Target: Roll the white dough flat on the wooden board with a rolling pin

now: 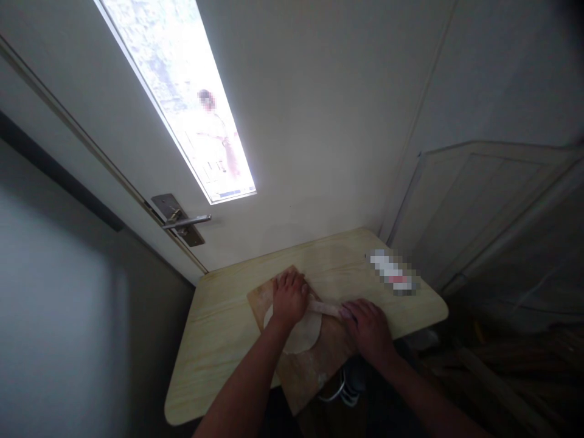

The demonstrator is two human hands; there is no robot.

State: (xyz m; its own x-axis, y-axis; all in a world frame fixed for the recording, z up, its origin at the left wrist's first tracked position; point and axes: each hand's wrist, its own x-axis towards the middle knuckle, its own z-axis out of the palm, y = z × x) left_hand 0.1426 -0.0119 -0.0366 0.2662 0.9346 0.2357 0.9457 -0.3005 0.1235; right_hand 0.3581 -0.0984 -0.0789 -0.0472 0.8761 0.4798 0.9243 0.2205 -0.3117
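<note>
A pale, flattened round of dough (303,336) lies on a brown wooden board (298,376), which juts past the table's near edge. Across the dough's far side runs a light-coloured rolling pin (325,308). My left hand (291,296) is closed over the pin's left part, its fingers pointing away from me. At the pin's right end, my right hand (368,325) is wrapped round it. The left forearm covers part of the dough, and both ends of the pin are hidden under the hands.
The board rests on a light wood-grain table (219,331) against a white door with a metal handle (187,222). A blurred white-and-red item (391,272) lies on the table at right. Through the door's window, a person (214,131) is visible. Dark planks (502,377) lie at lower right.
</note>
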